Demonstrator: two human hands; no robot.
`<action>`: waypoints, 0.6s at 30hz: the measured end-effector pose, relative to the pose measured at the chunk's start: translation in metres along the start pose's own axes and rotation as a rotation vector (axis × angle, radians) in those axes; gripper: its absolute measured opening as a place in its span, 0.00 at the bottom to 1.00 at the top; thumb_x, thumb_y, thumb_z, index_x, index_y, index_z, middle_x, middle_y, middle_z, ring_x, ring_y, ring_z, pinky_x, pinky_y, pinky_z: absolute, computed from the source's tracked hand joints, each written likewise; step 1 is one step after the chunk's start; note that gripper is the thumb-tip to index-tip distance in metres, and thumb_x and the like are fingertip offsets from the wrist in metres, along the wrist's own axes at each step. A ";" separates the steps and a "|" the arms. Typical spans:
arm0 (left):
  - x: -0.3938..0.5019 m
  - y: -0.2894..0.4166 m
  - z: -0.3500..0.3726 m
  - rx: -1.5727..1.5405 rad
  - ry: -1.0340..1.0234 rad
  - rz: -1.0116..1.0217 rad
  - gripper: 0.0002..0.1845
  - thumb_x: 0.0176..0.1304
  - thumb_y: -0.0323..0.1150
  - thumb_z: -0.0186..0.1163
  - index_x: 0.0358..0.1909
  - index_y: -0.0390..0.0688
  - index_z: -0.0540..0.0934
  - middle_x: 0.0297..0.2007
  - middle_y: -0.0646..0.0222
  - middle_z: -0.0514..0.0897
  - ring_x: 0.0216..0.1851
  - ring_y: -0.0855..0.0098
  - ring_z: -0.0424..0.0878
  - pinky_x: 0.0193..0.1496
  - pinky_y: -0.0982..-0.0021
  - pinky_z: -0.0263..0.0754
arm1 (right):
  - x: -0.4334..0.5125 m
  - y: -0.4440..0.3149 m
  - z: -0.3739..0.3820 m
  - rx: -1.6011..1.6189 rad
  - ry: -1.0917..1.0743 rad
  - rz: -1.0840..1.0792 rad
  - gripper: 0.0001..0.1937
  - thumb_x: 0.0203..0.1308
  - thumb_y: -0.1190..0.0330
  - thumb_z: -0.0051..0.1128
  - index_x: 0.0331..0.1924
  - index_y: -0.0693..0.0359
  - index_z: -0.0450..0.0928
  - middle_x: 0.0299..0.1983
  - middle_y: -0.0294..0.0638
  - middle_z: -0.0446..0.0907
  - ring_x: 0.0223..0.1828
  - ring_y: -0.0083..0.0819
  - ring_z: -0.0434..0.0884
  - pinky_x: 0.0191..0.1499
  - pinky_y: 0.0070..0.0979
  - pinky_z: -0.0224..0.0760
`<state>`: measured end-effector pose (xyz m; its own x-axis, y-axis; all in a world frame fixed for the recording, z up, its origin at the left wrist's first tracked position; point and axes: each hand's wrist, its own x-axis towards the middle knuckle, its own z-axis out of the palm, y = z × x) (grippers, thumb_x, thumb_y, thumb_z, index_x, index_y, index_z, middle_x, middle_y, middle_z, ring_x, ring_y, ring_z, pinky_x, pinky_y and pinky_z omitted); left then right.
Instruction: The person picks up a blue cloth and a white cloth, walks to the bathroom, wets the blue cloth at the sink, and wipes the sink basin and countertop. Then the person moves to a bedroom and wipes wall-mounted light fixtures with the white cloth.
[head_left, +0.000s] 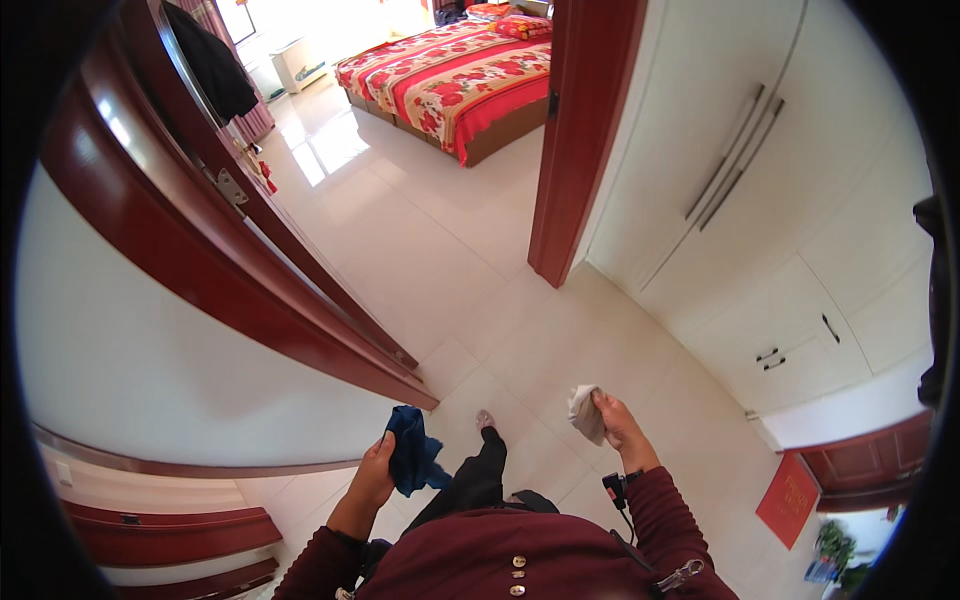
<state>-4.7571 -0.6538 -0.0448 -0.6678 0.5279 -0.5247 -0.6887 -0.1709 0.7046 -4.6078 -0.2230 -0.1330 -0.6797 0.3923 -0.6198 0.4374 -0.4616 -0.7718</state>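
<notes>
A crumpled dark blue cloth (410, 452) is gripped in my left hand (375, 469), thumb on top, its loose end hanging over my dark trouser leg. My right hand (619, 421) holds a folded pale grey-white cloth (586, 412) above the tiled floor. The two hands are well apart, one on each side of my body. One foot in a light shoe (485, 420) shows between them on the tiles.
A dark red door frame (577, 150) opens onto a bedroom with a bed under a red floral cover (450, 82). White cabinets (712, 247) line the right wall. A red doormat (789, 499) and green plants (834, 544) are at lower right. A white wall (187, 337) stands at left.
</notes>
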 end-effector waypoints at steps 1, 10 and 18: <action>0.014 0.005 -0.002 -0.007 -0.005 -0.005 0.25 0.78 0.46 0.43 0.62 0.36 0.69 0.52 0.61 0.81 0.53 0.63 0.81 0.58 0.59 0.77 | 0.015 -0.012 0.005 0.017 -0.029 -0.002 0.20 0.72 0.54 0.51 0.53 0.63 0.78 0.46 0.36 0.81 0.46 0.25 0.78 0.50 0.28 0.72; 0.182 0.096 0.029 -0.031 -0.130 0.154 0.17 0.73 0.36 0.55 0.59 0.39 0.73 0.48 0.63 0.83 0.49 0.66 0.83 0.51 0.61 0.80 | 0.110 -0.123 0.037 0.138 -0.021 0.036 0.17 0.74 0.65 0.44 0.59 0.64 0.72 0.53 0.43 0.80 0.55 0.34 0.80 0.59 0.37 0.74; 0.292 0.158 0.038 0.099 0.185 0.291 0.19 0.72 0.38 0.57 0.57 0.35 0.75 0.44 0.73 0.81 0.44 0.80 0.76 0.50 0.76 0.72 | 0.220 -0.194 0.115 0.035 -0.120 0.033 0.17 0.72 0.65 0.48 0.60 0.62 0.72 0.52 0.40 0.80 0.53 0.31 0.80 0.58 0.32 0.73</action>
<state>-5.0496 -0.4954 -0.0687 -0.8779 0.3081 -0.3666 -0.4377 -0.2058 0.8752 -4.9097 -0.1390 -0.1033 -0.7319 0.2790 -0.6216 0.4412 -0.5011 -0.7444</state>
